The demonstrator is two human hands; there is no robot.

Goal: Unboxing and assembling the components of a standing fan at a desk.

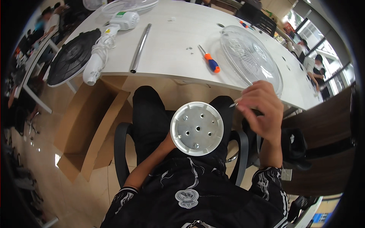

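Observation:
Above my lap is a round white plastic fan part [173,131] with a grey metal plate [197,138] set into it. The plate has several dark holes and a couple of screws in it. My left hand [168,142] supports this part from below on its left side, with most of its fingers hidden behind it. To the right, my right hand [264,110] is raised near the table edge. A small, thin metal piece [233,105], seemingly a screw, is pinched between its thumb and forefinger, apart from the round part.
On the white table [171,49] lie an orange-and-blue screwdriver [211,64], a clear fan grille [249,53], a metal tube [141,47], a white fan motor unit [124,21] and a black round base [74,57]. An open cardboard box [89,127] stands on the floor at left.

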